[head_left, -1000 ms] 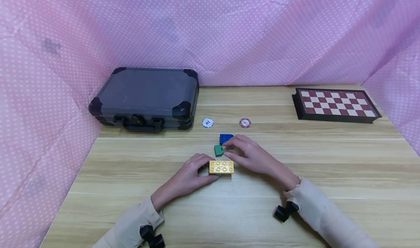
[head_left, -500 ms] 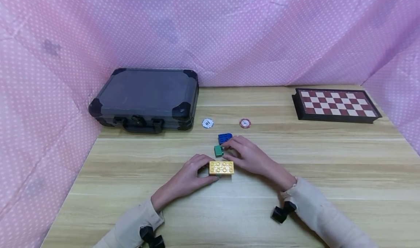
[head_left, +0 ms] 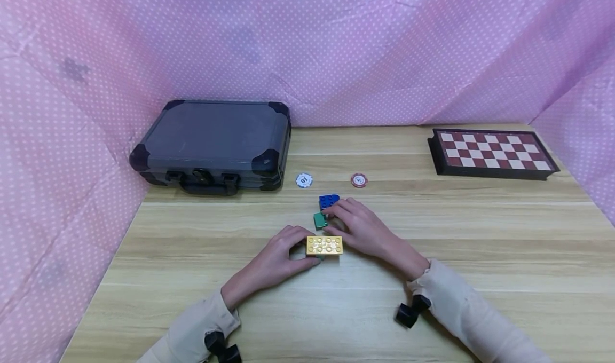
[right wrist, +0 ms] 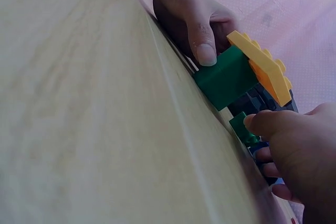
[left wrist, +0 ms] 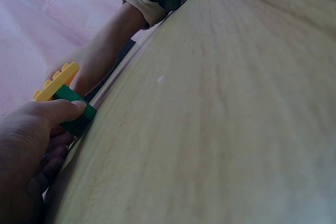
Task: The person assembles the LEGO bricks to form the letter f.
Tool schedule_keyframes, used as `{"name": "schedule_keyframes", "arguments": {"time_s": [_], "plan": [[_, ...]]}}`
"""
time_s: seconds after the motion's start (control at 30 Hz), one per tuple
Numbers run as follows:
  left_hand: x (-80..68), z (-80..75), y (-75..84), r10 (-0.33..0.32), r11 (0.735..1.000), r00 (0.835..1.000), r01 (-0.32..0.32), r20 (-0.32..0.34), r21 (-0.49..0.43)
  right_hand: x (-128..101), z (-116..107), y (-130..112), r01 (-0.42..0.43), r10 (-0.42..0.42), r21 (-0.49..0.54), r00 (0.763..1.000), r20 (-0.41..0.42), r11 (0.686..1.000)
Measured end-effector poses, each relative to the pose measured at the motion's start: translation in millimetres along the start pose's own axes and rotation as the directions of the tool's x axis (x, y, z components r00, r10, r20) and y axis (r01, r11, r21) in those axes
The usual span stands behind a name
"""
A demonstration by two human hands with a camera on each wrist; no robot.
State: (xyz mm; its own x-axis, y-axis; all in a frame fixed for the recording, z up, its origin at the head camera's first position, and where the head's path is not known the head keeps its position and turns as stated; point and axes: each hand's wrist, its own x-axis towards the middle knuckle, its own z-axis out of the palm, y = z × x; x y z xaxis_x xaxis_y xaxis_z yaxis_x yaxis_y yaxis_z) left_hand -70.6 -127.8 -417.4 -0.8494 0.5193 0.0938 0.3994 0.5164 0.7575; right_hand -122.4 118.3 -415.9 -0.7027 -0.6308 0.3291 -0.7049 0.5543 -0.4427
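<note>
My left hand (head_left: 304, 250) grips a flat yellow brick (head_left: 324, 244) that sits on top of a green brick (left wrist: 74, 115), near the middle of the wooden table (head_left: 480, 245). Its thumb (right wrist: 202, 41) presses on the green brick's (right wrist: 227, 78) side. Just beyond it, my right hand (head_left: 331, 221) pinches a small green brick (head_left: 319, 220), with its thumb (right wrist: 265, 123) on the brick (right wrist: 243, 128). A blue brick (head_left: 329, 199) lies against the right hand's fingertips, partly hidden by them.
A dark hard case (head_left: 213, 141) lies shut at the back left. A folded chessboard (head_left: 490, 152) sits at the back right. A white chip (head_left: 304, 180) and a red chip (head_left: 359, 180) lie behind the bricks. Pink dotted cloth (head_left: 307, 42) walls the table.
My right hand and forearm have slid a little to the left, closing in over the small green and blue bricks. The left hand and its yellow brick have stayed still.
</note>
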Motion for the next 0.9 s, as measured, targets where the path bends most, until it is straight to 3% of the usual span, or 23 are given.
{"name": "schedule_keyframes", "arguments": {"time_s": [0.9], "plan": [[-0.2, -0.1, 0.6, -0.026, 1.0, 1.0, 0.026, 0.012, 0.0, 0.1, 5.3, -1.0, 0.001, -0.003, -0.039, 0.999, -0.033, 0.999]]}}
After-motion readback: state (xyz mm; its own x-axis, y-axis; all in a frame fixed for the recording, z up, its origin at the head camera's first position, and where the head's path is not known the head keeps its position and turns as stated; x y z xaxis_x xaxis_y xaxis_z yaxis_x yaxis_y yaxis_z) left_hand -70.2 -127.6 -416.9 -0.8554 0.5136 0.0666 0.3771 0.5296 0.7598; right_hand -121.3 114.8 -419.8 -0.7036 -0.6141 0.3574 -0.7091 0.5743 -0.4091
